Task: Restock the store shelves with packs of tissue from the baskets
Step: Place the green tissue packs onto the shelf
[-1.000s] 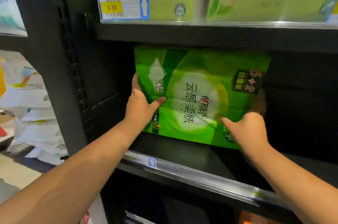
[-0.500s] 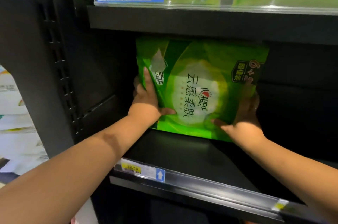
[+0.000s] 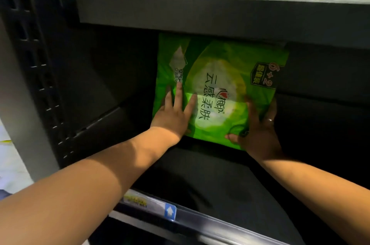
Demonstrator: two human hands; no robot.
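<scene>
Deep on the shelf (image 3: 210, 174), my left fingers (image 3: 179, 94) lie flat on the tissue pack (image 3: 220, 84); right fingers (image 3: 270, 113) grip its corner. Released tilted, it could topple.

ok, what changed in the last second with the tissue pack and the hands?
The green plastic tissue pack went deeper into the black metal shelf. The left hand let go of the pack's left edge and now presses flat-fingered on its front. The right hand still grips the lower right corner, and the label still faces out.
</scene>
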